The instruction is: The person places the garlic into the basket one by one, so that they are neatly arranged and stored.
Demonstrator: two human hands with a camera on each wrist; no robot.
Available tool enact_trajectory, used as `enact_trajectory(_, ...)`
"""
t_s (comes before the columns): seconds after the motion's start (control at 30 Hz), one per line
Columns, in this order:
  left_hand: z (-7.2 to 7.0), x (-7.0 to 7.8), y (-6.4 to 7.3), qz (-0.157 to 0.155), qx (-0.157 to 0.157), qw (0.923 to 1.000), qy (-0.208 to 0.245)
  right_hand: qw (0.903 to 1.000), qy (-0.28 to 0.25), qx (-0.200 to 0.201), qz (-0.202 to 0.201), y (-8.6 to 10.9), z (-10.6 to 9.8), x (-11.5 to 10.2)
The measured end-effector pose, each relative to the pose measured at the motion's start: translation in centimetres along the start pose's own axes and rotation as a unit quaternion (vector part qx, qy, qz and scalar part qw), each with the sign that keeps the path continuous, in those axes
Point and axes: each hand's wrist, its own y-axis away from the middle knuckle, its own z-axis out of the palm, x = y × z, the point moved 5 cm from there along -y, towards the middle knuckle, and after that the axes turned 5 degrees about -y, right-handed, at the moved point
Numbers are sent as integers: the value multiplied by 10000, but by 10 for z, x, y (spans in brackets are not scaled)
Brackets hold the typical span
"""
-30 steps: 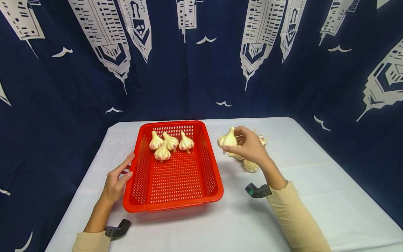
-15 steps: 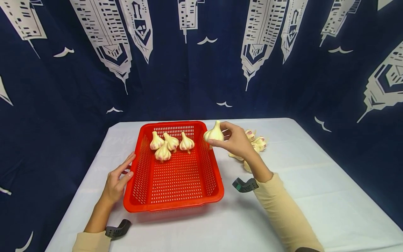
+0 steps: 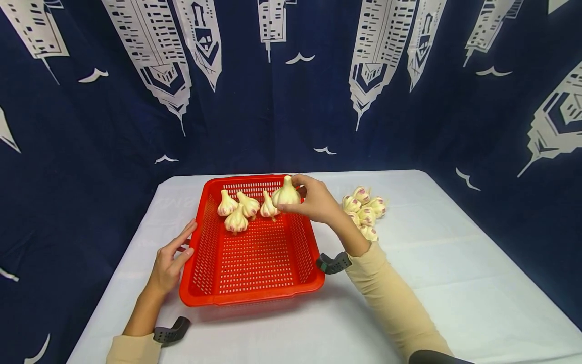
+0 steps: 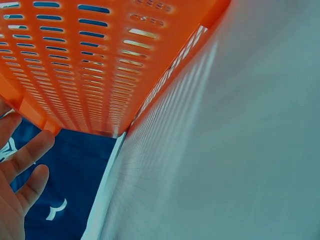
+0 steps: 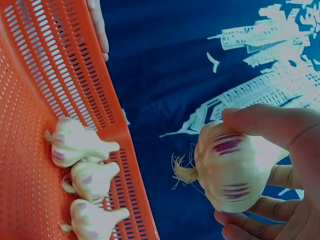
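Note:
My right hand (image 3: 318,200) pinches a garlic bulb (image 3: 286,194) between thumb and fingers, neck upward, above the right back part of a red perforated plastic basket (image 3: 250,299). In the right wrist view the bulb (image 5: 230,167) shows purple streaks and dry roots. Inside the basket, several garlic bulbs (image 3: 236,221) lie grouped toward the back. My left hand (image 3: 165,265) rests with loosely extended fingers against the basket's left rim. The left wrist view shows the fingertips (image 4: 42,142) by the basket's outer wall.
Several more garlic bulbs (image 3: 366,216) lie in a cluster on the white-covered table (image 3: 436,263), right of the basket. A dark blue curtain (image 3: 291,121) printed with white buildings hangs behind the table.
My right hand has carried the garlic bulb leftward from beside the basket to over its inside, uncovering more of the cluster on the right. My left hand keeps its place at the rim.

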Motion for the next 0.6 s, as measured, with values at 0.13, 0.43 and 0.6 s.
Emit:
enact_trajectory(0.13,0,0,0,-6,-5,10000,-38,9999,132,-93,-27,-3,7,-3)
enact_trajectory(0.43,1,-1,1,-68,-10,9999,-102,9988,426,33,-242,-18,19,-9)
enact_trajectory(0.6,1,-1,0,-84,-7,9999,-94,9997,141,31,-206,-29,26,-10)
